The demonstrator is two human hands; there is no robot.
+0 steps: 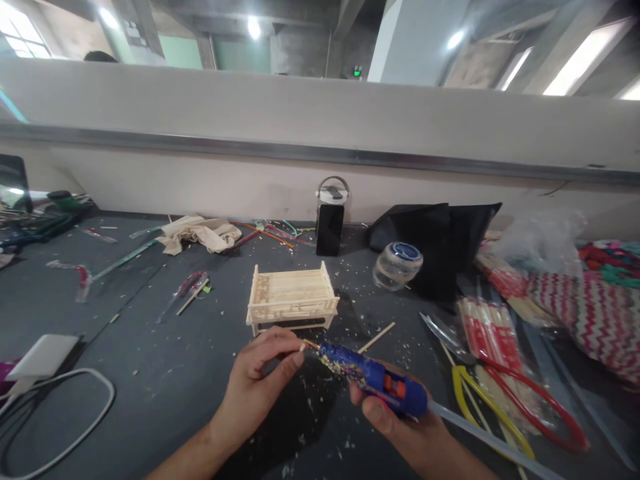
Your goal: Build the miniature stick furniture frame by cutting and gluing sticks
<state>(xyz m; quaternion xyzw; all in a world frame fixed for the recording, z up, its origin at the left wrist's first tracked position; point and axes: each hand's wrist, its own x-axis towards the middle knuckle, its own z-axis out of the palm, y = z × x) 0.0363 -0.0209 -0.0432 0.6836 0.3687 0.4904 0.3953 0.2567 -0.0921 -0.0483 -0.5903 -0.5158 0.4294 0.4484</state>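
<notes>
My right hand (400, 417) is wrapped round a blue hot glue gun (373, 375), with a clear glue stick (480, 430) coming out of its back end. The copper-coloured nozzle points left, at the fingertips of my left hand (265, 370). Between that thumb and forefinger is a short pale piece of wooden stick (303, 347), its end right by the nozzle tip; whether they touch I cannot tell. Just beyond my hands stands a small wooden stick model (293, 297), like a little bed or bench, with corner posts and rails.
On the right lie scissors (500, 380) with red and yellow handles and red-wrapped sticks (493, 333). Behind the model stand a black phone (329, 230) and a glass jar (397, 270). Cloth (200, 235), a white charger (43, 357) and wood scraps lie about. A low partition (225, 180) closes the back.
</notes>
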